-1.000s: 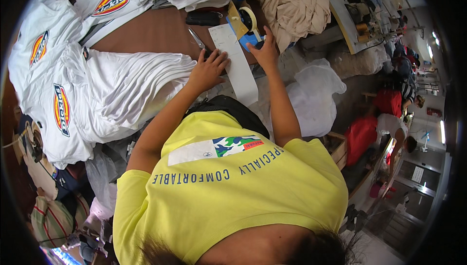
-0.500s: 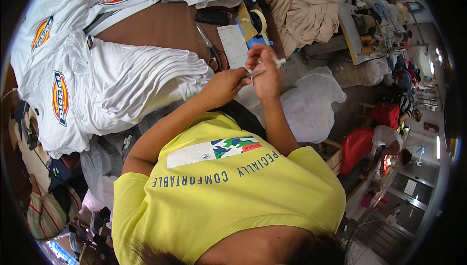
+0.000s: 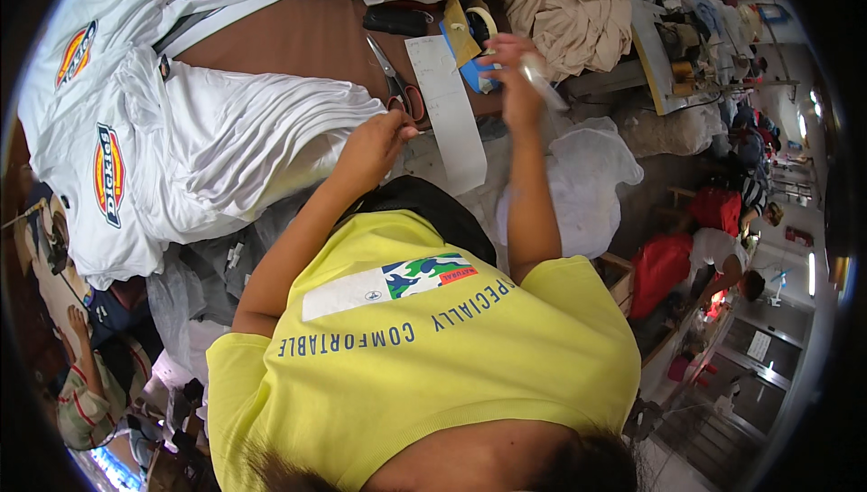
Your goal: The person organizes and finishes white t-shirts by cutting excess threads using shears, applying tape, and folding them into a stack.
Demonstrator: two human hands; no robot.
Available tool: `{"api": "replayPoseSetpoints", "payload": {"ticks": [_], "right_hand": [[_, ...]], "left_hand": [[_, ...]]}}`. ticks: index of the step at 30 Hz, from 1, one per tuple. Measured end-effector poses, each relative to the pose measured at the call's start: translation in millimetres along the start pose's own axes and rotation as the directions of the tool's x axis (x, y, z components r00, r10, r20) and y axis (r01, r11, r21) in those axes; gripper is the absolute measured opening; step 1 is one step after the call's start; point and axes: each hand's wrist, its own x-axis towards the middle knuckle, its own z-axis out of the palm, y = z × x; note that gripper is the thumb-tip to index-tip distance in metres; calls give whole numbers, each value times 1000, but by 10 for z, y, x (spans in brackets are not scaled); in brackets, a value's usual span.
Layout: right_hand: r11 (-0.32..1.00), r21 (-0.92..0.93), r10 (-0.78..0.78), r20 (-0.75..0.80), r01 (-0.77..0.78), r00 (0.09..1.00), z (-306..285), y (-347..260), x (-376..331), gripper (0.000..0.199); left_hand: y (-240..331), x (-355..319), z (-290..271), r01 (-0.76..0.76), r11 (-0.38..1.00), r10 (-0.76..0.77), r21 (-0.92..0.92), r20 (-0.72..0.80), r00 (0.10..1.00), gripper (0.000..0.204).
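Two forearms rise past the yellow top (image 3: 470,357) nearest us, whose lower part is cut off by the frame. The left hand (image 3: 370,147) is turned back-up, knuckles bent and wrist fairly straight, its fingertips just beside the scissors' handles; the curl hides what lies beneath, so we cannot tell whether its fingers pinch anything. The right hand (image 3: 517,77) is raised above the plastic bag (image 3: 573,190), fingers pointing leftward. Motion smears it, but we see its fingers grasping a pale slim thing (image 3: 547,92), which slants down to the right; we cannot make out its ends or which fingers grip it.

Between the hands lies a white strip (image 3: 449,117), its faint marks too small for us to read. The scissors (image 3: 388,66) lie on its left on the brown tabletop (image 3: 280,45), blades pointing away. At its far right we find a tape dispenser (image 3: 461,41), partly covered by the right hand. Beyond are a black case (image 3: 395,20) and beige cloth (image 3: 564,9); white shirts (image 3: 262,131) fill the left. Far right, we see a bent worker (image 3: 720,257), small and partly hidden, beside red cloth (image 3: 661,271).
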Motion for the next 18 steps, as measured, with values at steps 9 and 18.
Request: {"api": "replayPoseSetpoints", "payload": {"ticks": [9,18], "right_hand": [[871,-448,-146,157,202,977,154,1536,90,36],[847,-485,-163,153,218,975,185,1542,82,38]], "left_hand": [[-554,-187,-14,61,998,-61,-6,-148,987,18],[-770,-236,-7,149,974,-169,-170,-108,980,19]]}}
